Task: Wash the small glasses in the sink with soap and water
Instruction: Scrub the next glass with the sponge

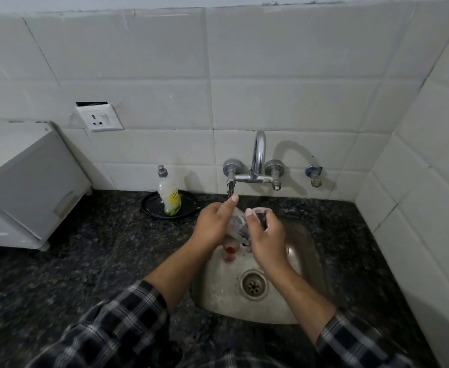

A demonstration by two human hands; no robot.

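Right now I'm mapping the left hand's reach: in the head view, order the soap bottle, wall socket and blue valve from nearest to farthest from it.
1. Soap bottle, just left of the left hand.
2. Blue valve, right on the wall.
3. Wall socket, high on the left.

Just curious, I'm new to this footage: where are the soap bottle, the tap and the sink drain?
soap bottle point(169, 196): head view, on its clear body.
tap point(259, 152): head view, on the curved chrome spout.
sink drain point(253, 285): head view, on the metal strainer.
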